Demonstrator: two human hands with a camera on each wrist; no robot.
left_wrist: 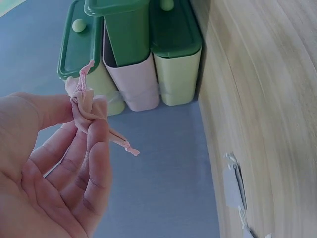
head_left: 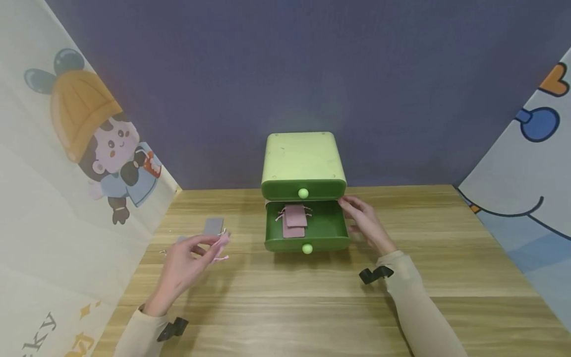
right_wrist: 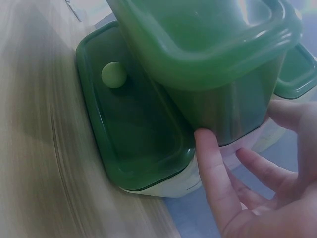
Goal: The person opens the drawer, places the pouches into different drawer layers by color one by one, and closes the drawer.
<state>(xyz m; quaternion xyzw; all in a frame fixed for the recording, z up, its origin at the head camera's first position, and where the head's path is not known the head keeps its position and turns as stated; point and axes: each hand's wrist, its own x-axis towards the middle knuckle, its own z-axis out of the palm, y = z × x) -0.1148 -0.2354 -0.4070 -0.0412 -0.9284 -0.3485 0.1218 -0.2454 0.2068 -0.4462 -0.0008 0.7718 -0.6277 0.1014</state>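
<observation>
My left hand (head_left: pixel 187 263) pinches a small pink drawstring pouch (left_wrist: pixel 89 109) between thumb and fingertips, left of the drawer cabinet (head_left: pixel 301 156). The pouch's two knotted cords stick out past the fingers. Two pink pouches (head_left: pixel 296 216) lie overlapping inside the pulled-out green drawer (head_left: pixel 327 225), towards its left side. My right hand (head_left: pixel 366 220) is at that drawer's right side, close to the cabinet body. In the right wrist view its thumb and fingertips touch around the drawer's side (right_wrist: pixel 233 114), the fingers mostly straight.
Grey pouches (head_left: pixel 214 226) lie on the wooden table (head_left: pixel 285 307) left of the cabinet, one partly behind the left hand. The top drawer (head_left: pixel 285 190) and the bottom drawer (right_wrist: pixel 138 119) are closed. A dark blue wall (head_left: pixel 303 74) stands behind, with printed panels at both sides.
</observation>
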